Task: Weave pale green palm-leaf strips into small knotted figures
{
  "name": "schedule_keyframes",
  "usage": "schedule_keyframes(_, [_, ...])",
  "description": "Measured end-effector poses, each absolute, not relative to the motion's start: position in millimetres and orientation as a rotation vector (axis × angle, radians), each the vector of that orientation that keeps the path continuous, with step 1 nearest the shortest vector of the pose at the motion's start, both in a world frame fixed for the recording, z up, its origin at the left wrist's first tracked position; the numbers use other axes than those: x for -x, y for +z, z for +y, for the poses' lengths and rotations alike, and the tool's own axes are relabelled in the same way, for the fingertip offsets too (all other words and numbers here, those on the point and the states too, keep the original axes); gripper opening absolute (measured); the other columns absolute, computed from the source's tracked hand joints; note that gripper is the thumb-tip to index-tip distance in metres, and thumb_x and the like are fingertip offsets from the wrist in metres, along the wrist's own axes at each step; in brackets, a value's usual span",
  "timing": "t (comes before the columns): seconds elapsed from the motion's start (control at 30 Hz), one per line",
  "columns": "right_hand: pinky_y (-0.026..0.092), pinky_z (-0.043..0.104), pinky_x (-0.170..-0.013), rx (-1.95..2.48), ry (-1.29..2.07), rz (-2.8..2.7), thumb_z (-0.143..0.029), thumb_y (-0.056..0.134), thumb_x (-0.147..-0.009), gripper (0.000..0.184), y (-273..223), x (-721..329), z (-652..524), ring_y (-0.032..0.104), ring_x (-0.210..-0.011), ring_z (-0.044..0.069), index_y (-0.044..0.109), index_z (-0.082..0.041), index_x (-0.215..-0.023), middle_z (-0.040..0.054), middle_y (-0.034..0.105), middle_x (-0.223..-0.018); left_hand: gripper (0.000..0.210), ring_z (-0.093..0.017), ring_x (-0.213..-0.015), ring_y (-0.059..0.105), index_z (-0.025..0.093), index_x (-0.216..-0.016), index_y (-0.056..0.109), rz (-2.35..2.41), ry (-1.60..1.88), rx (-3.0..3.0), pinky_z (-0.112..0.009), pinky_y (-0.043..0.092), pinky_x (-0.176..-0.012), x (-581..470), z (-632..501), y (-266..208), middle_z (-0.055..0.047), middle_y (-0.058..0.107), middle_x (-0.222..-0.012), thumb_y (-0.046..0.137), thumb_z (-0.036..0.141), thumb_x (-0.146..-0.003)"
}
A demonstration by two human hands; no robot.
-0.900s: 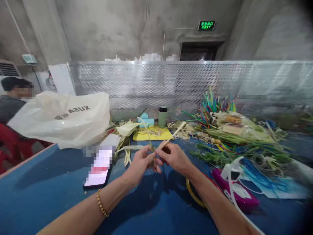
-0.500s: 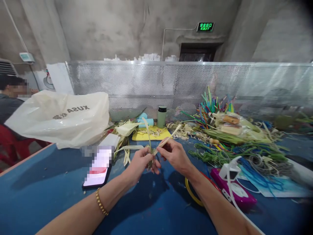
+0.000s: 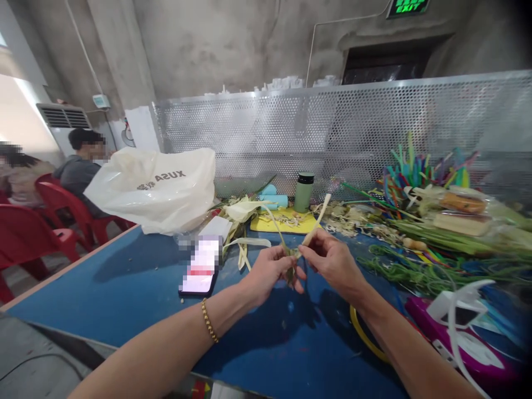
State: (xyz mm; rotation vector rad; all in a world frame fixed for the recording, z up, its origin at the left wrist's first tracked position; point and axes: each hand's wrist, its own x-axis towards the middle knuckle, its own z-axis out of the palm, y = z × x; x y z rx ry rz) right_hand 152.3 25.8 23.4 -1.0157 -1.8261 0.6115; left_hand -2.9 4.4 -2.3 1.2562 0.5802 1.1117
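Observation:
Above the blue table [image 3: 137,277], my left hand [image 3: 272,271] is closed on a small greenish piece made of leaf strips [image 3: 291,271]. One thin strand rises from that piece, curving up and left. My right hand [image 3: 332,260] pinches a pale flat leaf strip [image 3: 319,216] that points up and right; its lower end meets the piece at my left fingertips. The fingers partly hide the piece, so its shape is unclear. Pale dried husks [image 3: 243,210] lie just beyond my left hand.
A phone [image 3: 201,266] and a white plastic bag [image 3: 162,188] sit left. Behind are a yellow mat [image 3: 266,224] and green bottle [image 3: 305,191]. Right: green cords [image 3: 415,271], a yellow ring [image 3: 366,332], a purple power strip [image 3: 469,343]. People sit on red chairs [image 3: 70,205].
The view has turned left, so everything sits further right in the picture and more chairs and a second person show. Both hands keep their hold, with little change between them.

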Motion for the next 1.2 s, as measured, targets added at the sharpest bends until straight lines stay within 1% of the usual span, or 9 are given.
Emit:
schedule_keyframes(0.13, [0.04, 0.023, -0.05, 0.981, 0.636, -1.841, -0.034, 0.059, -0.081, 0.017, 21.6, -153.8, 25.8, 0.05, -0.052, 0.011, 0.054, -0.018, -0.08, -0.0021, 0.054, -0.061, 0.017, -0.014, -0.047, 0.06, 0.013, -0.077, 0.052, 0.625, 1.082, -1.268, -0.023, 0.04, -0.049, 4.0, 4.1, -2.1, -0.006, 0.064, -0.067, 0.054, 0.03, -0.079])
schedule_keyframes(0.3, [0.039, 0.022, -0.05, 1.0, 0.564, -1.854, -0.031, 0.06, -0.08, 0.017, 23.4, -151.9, 23.5, 0.047, -0.053, 0.01, 0.052, -0.018, -0.073, -0.0029, 0.051, -0.059, 0.021, -0.014, -0.044, 0.058, 0.013, -0.074, 0.051, 0.661, 1.025, -1.327, -0.024, 0.039, -0.049, 2.4, 2.2, -0.4, -0.005, 0.061, -0.06, 0.052, 0.033, -0.08])
schedule_keyframes(0.47, [0.038, 0.022, -0.051, 0.991, 0.523, -1.843, -0.028, 0.059, -0.08, 0.016, 25.1, -150.6, 22.5, 0.046, -0.055, 0.01, 0.05, -0.018, -0.072, -0.0031, 0.05, -0.061, 0.022, -0.013, -0.044, 0.059, 0.013, -0.075, 0.05, 0.668, 1.001, -1.32, -0.023, 0.038, -0.048, 1.0, -0.5, 1.6, -0.005, 0.062, -0.061, 0.053, 0.034, -0.079])
schedule_keyframes(0.63, [0.038, 0.022, -0.049, 0.969, 0.583, -1.743, -0.03, 0.059, -0.079, 0.015, 26.1, -154.0, 22.3, 0.046, -0.053, 0.009, 0.051, -0.018, -0.075, -0.0034, 0.049, -0.061, 0.017, -0.014, -0.042, 0.059, 0.016, -0.072, 0.043, 0.717, 1.037, -1.311, -0.023, 0.04, -0.046, 1.7, -1.3, 1.9, -0.004, 0.063, -0.057, 0.054, 0.029, -0.077])
schedule_keyframes(0.7, [0.04, 0.022, -0.051, 0.941, 0.571, -1.706, -0.03, 0.059, -0.079, 0.014, 28.1, -155.6, 22.3, 0.047, -0.054, 0.01, 0.051, -0.018, -0.076, -0.0027, 0.05, -0.064, 0.015, -0.016, -0.041, 0.059, 0.017, -0.073, 0.042, 0.705, 1.024, -1.292, -0.024, 0.041, -0.046, 1.8, -0.5, 0.8, -0.003, 0.063, -0.055, 0.053, 0.026, -0.078])
schedule_keyframes(0.83, [0.038, 0.021, -0.048, 0.948, 0.535, -1.606, -0.029, 0.059, -0.077, 0.014, 34.8, -160.5, 23.3, 0.045, -0.052, 0.009, 0.049, -0.019, -0.076, -0.0024, 0.05, -0.063, 0.011, -0.016, -0.04, 0.059, 0.018, -0.072, 0.042, 0.732, 1.004, -1.262, -0.024, 0.04, -0.044, 1.1, 1.8, -3.2, -0.002, 0.061, -0.052, 0.052, 0.022, -0.076])
schedule_keyframes(1.0, [0.034, 0.021, -0.042, 0.876, 0.519, -1.477, -0.032, 0.06, -0.079, 0.017, 42.7, -172.7, 27.1, 0.042, -0.045, 0.008, 0.048, -0.02, -0.079, -0.0055, 0.046, -0.058, 0.009, -0.016, -0.041, 0.06, 0.018, -0.072, 0.042, 0.786, 1.041, -1.241, -0.024, 0.041, -0.044, 2.3, 6.7, -8.3, -0.001, 0.061, -0.052, 0.051, 0.019, -0.074])
schedule_keyframes(1.1, [0.033, 0.021, -0.042, 0.889, 0.514, -1.488, -0.035, 0.062, -0.079, 0.019, 45.2, -178.3, 28.3, 0.042, -0.044, 0.007, 0.05, -0.02, -0.08, -0.0056, 0.047, -0.058, 0.008, -0.016, -0.042, 0.06, 0.017, -0.075, 0.043, 0.8, 1.068, -1.246, -0.024, 0.041, -0.045, 4.6, 9.4, -7.6, -0.001, 0.061, -0.053, 0.051, 0.019, -0.074])
schedule_keyframes(1.2, [0.033, 0.022, -0.044, 0.965, 0.44, -1.537, -0.037, 0.062, -0.079, 0.02, 45.5, -181.8, 28.8, 0.041, -0.045, 0.008, 0.053, -0.019, -0.08, -0.0049, 0.047, -0.058, 0.008, -0.016, -0.042, 0.06, 0.017, -0.078, 0.043, 0.795, 1.091, -1.281, -0.024, 0.042, -0.046, 6.3, 9.7, -4.6, 0.0, 0.062, -0.055, 0.05, 0.02, -0.076])
